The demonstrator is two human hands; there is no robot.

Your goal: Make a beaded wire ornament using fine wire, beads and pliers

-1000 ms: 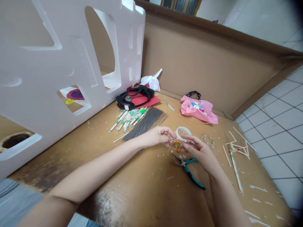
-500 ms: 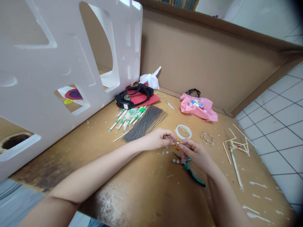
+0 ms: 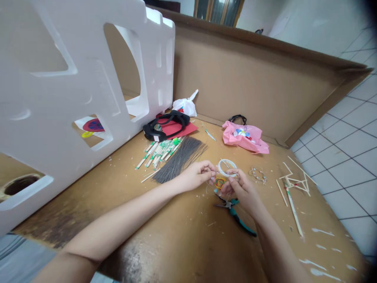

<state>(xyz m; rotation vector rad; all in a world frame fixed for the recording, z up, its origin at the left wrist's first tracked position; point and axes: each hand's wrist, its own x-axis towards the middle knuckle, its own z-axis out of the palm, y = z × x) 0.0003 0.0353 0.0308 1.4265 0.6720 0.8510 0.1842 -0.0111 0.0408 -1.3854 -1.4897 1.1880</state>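
Note:
My left hand [image 3: 200, 173] is pinched around a thin clear line that carries small beads. Facing it, my right hand [image 3: 240, 186] has its fingers closed on the same fine strand, though the exact grip is hard to make out. Coloured rubber bands [image 3: 220, 182] lie on the table between the hands. A white ring-shaped spool [image 3: 227, 168] is just behind the fingertips. Pliers with teal-and-black handles [image 3: 241, 222] rest below my right hand, their jaws pointing left.
Dark thin sticks [image 3: 181, 157] and wrapped chopsticks [image 3: 161, 151] lie left, near a black headset [image 3: 153, 129]. A pink bag [image 3: 246, 137] stands behind. Right are a beaded wire loop [image 3: 257, 175] and a stick frame [image 3: 297, 184]. A white plastic panel [image 3: 88, 78] rises left.
The hands have drawn slightly apart and the beads that hung near the pliers have moved up toward the left hand. The rubber bands show more fully. The camera view has tilted slightly.

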